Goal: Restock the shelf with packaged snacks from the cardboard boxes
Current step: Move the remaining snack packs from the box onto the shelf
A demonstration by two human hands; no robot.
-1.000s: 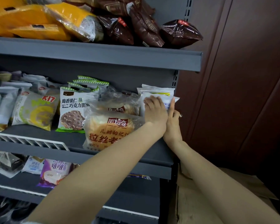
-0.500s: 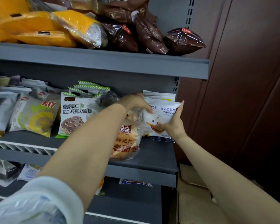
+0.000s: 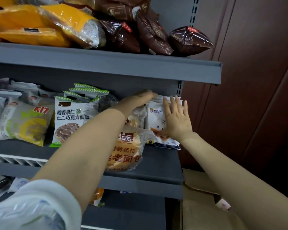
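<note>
The right hand lies flat with fingers spread and straight, pressing on the front of a white plastic snack packet with blue print that stands upright at the right end of the grey metal middle shelf. The left hand reaches over the top of that stack; it is blurred, so I cannot tell how its fingers lie. Just left stands a clear bag of golden bread with red lettering, leaning forward. Further left sit green-trimmed chocolate bread packets. Brown glossy bags and yellow bags crowd the upper shelf. A brown cardboard box sits below on the right.
</note>
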